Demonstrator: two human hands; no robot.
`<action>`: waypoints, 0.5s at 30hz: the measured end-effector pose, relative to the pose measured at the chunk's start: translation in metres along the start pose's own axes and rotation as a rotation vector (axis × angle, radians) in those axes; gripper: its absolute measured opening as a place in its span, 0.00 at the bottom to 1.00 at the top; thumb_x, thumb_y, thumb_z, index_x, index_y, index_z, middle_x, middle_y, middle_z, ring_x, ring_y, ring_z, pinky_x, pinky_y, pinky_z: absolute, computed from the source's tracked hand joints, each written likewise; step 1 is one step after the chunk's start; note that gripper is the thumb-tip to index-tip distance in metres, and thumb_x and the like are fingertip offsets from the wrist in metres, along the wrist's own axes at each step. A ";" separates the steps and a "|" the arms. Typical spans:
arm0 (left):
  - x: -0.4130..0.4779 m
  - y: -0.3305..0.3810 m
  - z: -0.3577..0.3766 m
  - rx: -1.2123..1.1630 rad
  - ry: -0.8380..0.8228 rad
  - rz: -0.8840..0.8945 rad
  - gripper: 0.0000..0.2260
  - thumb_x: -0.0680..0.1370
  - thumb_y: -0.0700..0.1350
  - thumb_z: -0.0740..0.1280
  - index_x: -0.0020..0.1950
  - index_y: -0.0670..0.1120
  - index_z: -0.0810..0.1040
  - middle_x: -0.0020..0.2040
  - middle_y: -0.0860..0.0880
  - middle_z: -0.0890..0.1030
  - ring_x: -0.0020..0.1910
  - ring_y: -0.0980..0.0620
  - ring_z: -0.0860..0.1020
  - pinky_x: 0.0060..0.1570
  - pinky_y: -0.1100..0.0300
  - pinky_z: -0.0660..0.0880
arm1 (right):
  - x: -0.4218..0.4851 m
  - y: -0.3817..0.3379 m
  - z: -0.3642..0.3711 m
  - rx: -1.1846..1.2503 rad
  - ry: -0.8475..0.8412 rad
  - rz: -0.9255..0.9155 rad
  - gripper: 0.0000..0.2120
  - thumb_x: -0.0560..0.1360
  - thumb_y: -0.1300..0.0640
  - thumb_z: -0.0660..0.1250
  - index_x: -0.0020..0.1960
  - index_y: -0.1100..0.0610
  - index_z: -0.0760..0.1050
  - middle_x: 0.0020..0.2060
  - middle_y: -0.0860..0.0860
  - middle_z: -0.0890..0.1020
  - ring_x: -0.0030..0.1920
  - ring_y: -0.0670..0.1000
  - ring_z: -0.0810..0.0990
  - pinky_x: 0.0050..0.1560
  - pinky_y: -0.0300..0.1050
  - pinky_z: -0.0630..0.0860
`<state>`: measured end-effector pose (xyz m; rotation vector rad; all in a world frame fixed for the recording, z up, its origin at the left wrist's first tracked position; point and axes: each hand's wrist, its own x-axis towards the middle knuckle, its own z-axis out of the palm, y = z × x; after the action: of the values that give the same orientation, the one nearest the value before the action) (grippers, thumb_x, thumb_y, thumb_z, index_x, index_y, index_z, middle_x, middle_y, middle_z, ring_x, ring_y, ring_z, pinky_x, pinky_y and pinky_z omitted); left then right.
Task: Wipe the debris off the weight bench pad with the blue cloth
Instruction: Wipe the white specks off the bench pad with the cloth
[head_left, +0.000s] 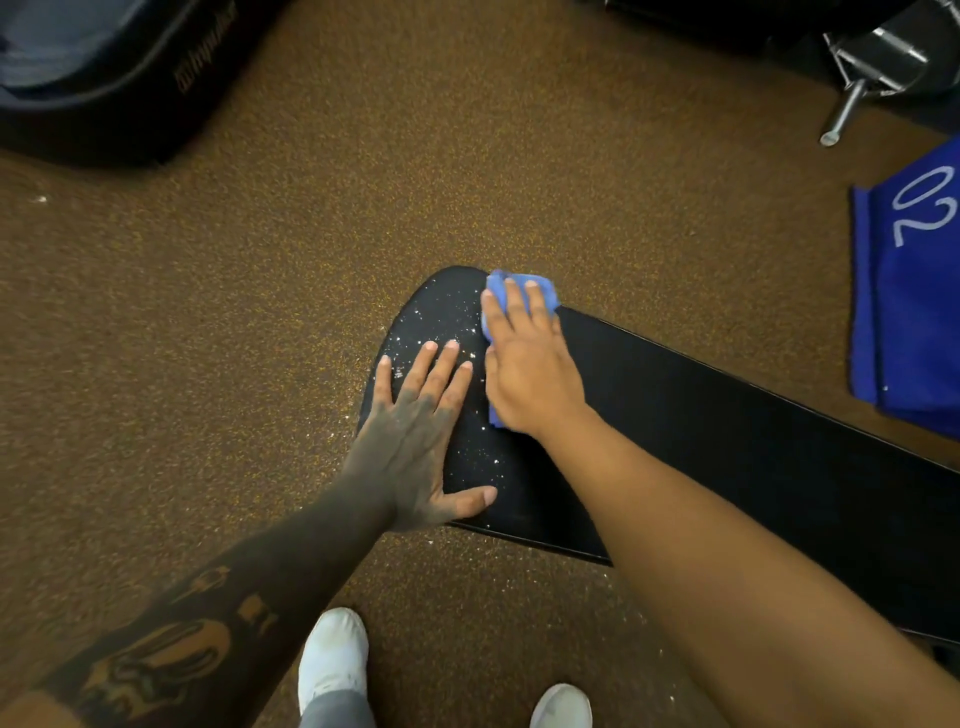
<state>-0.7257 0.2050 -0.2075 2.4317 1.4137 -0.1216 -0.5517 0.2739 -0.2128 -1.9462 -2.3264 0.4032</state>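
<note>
The left hand (415, 441) lies flat on the pad (727, 441) near its rounded end. Its fingers are straight and spread, the thumb is out to the side, and it holds nothing. Its heel sits at the pad's near edge, and this looks like bracing, to steady the pad and the body while the other hand works. The right hand (530, 374) presses the cloth (496, 291) down against the pad just beside the left, toward the far edge. Its fingers lie extended over the fabric rather than curled round it, so the cloth is pinned under palm and fingers, not pinched. A flat hand like this probably spreads pressure over more cloth and sweeps a wider strip. Blue shows beyond the fingertips at the far edge and again below the heel of the hand. The debris (441, 322), fine white specks, lies thick on the rounded end between and ahead of the two hands. A few specks trail toward the near edge, and some lie on the floor (260, 312) beside it. The long stretch of pad behind the right hand looks dark and free of specks, so the remaining work is likely at the rounded end.
</note>
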 end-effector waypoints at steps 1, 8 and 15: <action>0.000 0.000 0.001 -0.049 0.038 -0.054 0.55 0.69 0.78 0.49 0.81 0.41 0.43 0.83 0.40 0.41 0.82 0.42 0.39 0.77 0.31 0.44 | -0.001 0.002 -0.001 -0.009 -0.022 -0.056 0.30 0.80 0.57 0.55 0.80 0.55 0.52 0.80 0.54 0.53 0.80 0.58 0.45 0.77 0.59 0.51; 0.007 0.001 0.001 -0.554 0.215 -0.540 0.48 0.72 0.73 0.52 0.82 0.45 0.43 0.83 0.45 0.47 0.82 0.44 0.50 0.76 0.42 0.57 | 0.014 -0.007 -0.002 -0.014 0.008 0.045 0.30 0.80 0.57 0.54 0.80 0.56 0.50 0.80 0.55 0.51 0.79 0.58 0.44 0.78 0.58 0.48; 0.020 -0.016 -0.003 -0.832 0.247 -0.679 0.30 0.83 0.57 0.60 0.81 0.49 0.55 0.78 0.45 0.66 0.75 0.45 0.67 0.73 0.47 0.63 | 0.033 0.002 -0.008 0.000 0.001 0.075 0.29 0.80 0.58 0.54 0.80 0.56 0.52 0.80 0.55 0.52 0.79 0.58 0.46 0.77 0.59 0.50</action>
<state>-0.7299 0.2300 -0.2137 1.2811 1.8515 0.5229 -0.5537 0.3075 -0.2091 -2.0380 -2.2583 0.4074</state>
